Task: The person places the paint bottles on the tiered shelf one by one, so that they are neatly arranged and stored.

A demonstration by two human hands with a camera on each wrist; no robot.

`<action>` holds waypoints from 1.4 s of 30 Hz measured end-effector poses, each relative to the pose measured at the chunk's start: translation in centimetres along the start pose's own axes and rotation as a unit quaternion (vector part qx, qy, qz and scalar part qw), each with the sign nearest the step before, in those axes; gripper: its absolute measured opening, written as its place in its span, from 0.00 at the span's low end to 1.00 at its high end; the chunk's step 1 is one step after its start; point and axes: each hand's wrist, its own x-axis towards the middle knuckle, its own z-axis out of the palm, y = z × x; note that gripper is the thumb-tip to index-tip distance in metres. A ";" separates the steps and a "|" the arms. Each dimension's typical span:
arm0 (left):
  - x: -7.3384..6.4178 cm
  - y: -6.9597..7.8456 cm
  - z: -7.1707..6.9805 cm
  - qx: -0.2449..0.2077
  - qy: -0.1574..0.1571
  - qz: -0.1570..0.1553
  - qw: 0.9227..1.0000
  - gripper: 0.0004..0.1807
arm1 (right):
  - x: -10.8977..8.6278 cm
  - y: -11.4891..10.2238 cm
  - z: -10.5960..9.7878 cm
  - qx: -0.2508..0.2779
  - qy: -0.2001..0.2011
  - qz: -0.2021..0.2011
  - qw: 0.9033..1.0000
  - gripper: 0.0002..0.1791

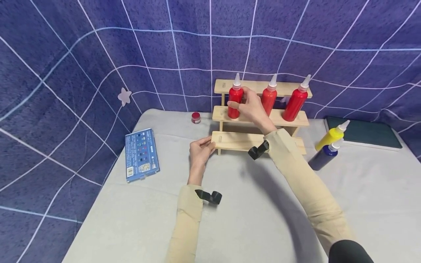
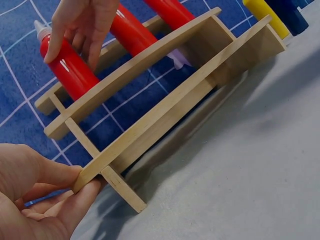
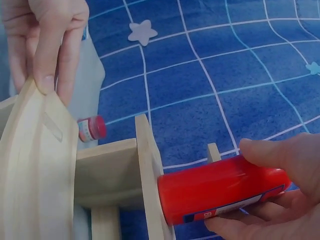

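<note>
A three-tier wooden rack (image 1: 236, 141) stands at the back of the table. On its middle tier, at the left end, a red squeeze bottle (image 1: 235, 99) with a white pointed cap is upright, its base touching the board in the right wrist view. My right hand (image 1: 252, 106) grips this bottle between thumb and fingers. Two more red bottles, one in the middle (image 1: 269, 98) and one at the right (image 1: 295, 105), stand on the same tier. My left hand (image 1: 200, 152) pinches the left end of the lowest board, with thumb and fingers around its edge (image 2: 87, 177).
Right of the rack are a yellow bottle (image 1: 330, 138) and a dark blue bottle (image 1: 322, 158), before a dark green book (image 1: 368, 134). A small red-lidded jar (image 1: 196, 117) and a blue box (image 1: 141, 155) lie to the left. A blue gridded curtain (image 1: 184, 51) hangs behind.
</note>
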 end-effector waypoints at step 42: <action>0.0 -0.2 0.5 0.010 0.005 -0.009 1.000 0.19 | -13.2 1.4 -11.2 0.176 0.153 -0.133 0.963 0.32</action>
